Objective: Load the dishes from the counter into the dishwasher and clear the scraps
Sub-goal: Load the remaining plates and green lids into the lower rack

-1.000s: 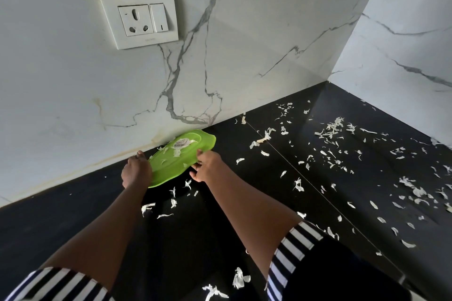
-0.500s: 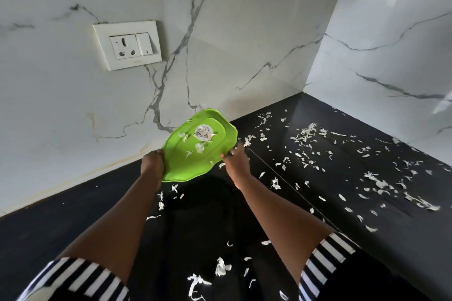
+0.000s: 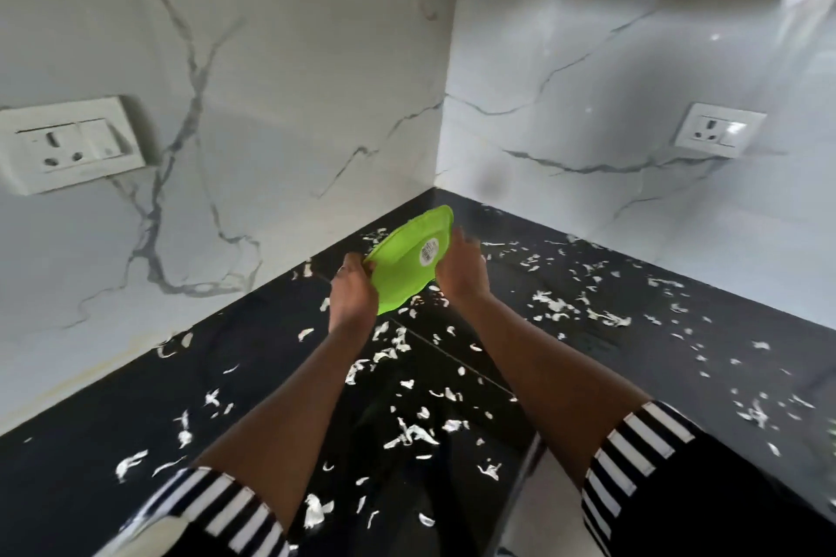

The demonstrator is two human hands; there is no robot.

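- Now my left grip (image 3: 353, 292) curls round the green plate (image 3: 402, 271), tilted above the surface (image 3: 81, 412).
- My right grip (image 3: 461, 269) presses its other edge, fingers straight.
- White scraps (image 3: 409, 432) litter the surface.

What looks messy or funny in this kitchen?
White scraps are scattered all over the black counter, from the corner to the front edge, like a spill. The green plate also sits oddly: the left hand and right hand hold it tipped steeply above the counter, sticker side showing.

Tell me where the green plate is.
Head view, centre: the green plate is held tilted above the black counter between left hand and right hand.
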